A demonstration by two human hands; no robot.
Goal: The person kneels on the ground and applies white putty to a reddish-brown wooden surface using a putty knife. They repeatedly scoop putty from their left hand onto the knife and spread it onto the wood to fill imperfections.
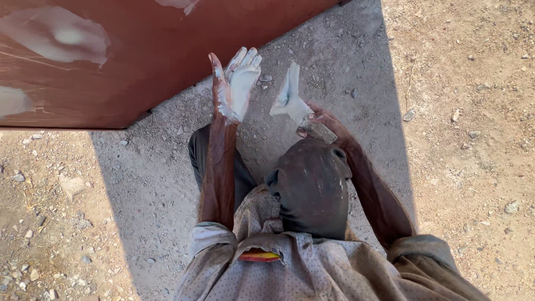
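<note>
Left hand flat, fingers spread, putty-coated; right hand grips putty knife; brown panel just ahead

Single head cam, no second view, so no overlap; looks steeply down past the wearer's chest and knee to the gravel ground; close range, the hands sit mid-frame; reddish-brown panel fills the top-left corner of the frame.

No pkgs, labels, signs or screens anywhere in view. None by the brown panel, none on the gravel ground.
</note>
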